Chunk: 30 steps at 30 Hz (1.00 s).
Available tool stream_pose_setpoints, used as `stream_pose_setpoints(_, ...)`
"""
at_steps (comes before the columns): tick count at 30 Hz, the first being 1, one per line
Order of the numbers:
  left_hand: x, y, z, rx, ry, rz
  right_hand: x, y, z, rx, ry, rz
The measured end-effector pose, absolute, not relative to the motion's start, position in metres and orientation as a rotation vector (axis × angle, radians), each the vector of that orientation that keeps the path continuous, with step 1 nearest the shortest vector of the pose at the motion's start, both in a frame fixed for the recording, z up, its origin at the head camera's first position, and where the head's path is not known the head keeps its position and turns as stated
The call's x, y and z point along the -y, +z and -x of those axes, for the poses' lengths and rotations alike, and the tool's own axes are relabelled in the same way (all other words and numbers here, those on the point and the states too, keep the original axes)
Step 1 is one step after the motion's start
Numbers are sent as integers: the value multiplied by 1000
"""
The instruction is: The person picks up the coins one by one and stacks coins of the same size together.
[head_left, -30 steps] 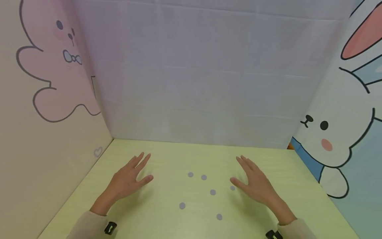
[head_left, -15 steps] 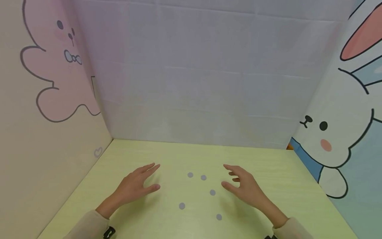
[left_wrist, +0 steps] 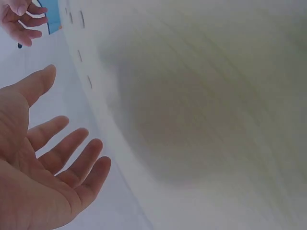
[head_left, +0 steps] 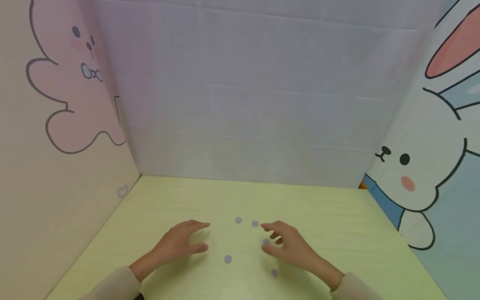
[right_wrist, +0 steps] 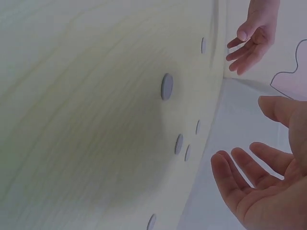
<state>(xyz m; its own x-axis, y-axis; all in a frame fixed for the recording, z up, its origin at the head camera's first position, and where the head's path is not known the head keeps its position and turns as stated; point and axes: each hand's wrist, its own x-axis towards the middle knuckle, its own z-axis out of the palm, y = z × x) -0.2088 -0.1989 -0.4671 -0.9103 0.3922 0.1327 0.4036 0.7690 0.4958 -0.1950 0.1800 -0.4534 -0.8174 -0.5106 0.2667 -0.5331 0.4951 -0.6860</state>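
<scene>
Take the middle of the scattered grey discs as the centre of a dial, with twelve pointing away from the person. In the head view, a first disc (head_left: 238,220) lies at eleven, a second disc (head_left: 255,223) at twelve, a third disc (head_left: 266,241) at three, a fourth disc (head_left: 228,259) at eight and a fifth disc (head_left: 274,273) at five, all flat on the pale yellow desk (head_left: 180,196) and apart from one another. The right wrist view shows a sixth disc (right_wrist: 151,222) at six o'clock by its lower edge, probably hidden behind the right hand (head_left: 292,246) in the head view.

The left hand (head_left: 178,242) is at nine, its grip wide and relaxed, thumb apart from the fingers, with nothing in it. The right hand is at three; its grip is loose too, fingers gently bent, thumb well off them, equally without a load. Its thumb overlaps the third disc from above, yet the hand appears raised over the desk rather than touching.

As for progress, nothing looks finished: no disc is held, lifted, stacked or gathered. The work seems only at its start, with any handling of the discs left to do. Whether they are loose or fixed down, I cannot tell.
</scene>
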Motion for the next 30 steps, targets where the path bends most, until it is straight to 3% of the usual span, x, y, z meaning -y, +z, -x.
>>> stream_pose_setpoints(30, 158, -485, 195, 2897, -789, 803, -122, -481, 194, 2882, 975, -1016)
